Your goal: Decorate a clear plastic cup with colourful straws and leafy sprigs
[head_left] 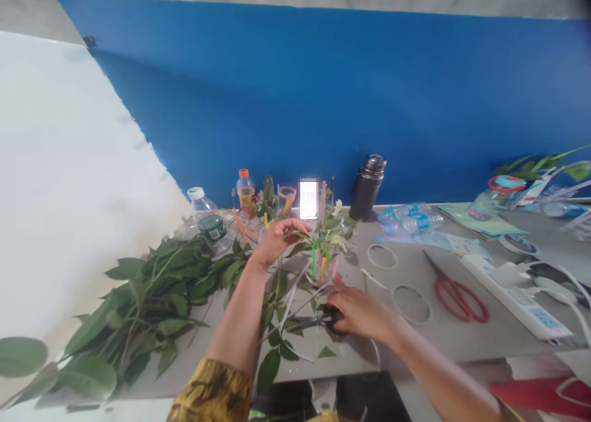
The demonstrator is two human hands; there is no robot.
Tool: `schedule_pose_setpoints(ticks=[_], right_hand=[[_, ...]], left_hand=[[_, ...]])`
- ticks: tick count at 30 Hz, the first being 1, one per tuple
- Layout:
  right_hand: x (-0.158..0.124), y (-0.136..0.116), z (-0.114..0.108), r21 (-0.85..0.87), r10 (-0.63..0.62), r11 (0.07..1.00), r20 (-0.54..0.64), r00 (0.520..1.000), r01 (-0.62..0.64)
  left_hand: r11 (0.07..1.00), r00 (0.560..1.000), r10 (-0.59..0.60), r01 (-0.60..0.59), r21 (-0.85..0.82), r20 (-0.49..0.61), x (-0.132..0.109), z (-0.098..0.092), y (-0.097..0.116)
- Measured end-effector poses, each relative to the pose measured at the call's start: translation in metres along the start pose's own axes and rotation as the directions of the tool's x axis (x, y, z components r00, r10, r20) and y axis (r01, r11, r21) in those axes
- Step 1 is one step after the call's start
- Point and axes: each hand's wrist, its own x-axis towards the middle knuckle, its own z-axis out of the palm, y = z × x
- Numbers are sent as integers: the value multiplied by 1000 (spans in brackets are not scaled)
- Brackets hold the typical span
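Note:
Half-bent and slightly spread, the fingers of my left hand reach over green leaves beside a clear container. That container holds leafy sprigs and bright green and orange strips. Whether the fingertips touch a leaf is hard to make out. My right hand is low on the table, in front of the container, its fingers closed around the black handle of what looks like a pair of scissors. Their blades seem to point left among cut leaves and thin white strips.
A large heap of leafy branches covers the left. Behind stand a water bottle, an orange-capped bottle, a lit screen and a dark thermos. Red-handled scissors, white rings and a power strip lie right.

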Motion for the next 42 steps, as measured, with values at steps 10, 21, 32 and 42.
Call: schedule_pose_setpoints(ticks=[10, 21, 32, 42], right_hand=[[-1, 1, -6, -29, -20, 999, 24, 1000, 21], [-1, 7, -7, 37, -59, 998, 12, 998, 58], [-17, 15, -12, 128, 269, 962, -266, 926, -243], [-1, 35, -1, 324, 363, 914, -386, 848, -244]], left_hand=[[999, 999, -24, 25, 44, -28, 2, 2, -5], [987, 973, -131, 146, 69, -193, 7, 2, -7], [997, 844, -3, -38, -65, -536, 5, 3, 33], [991, 901, -120, 132, -1, -417, -66, 16, 23]])
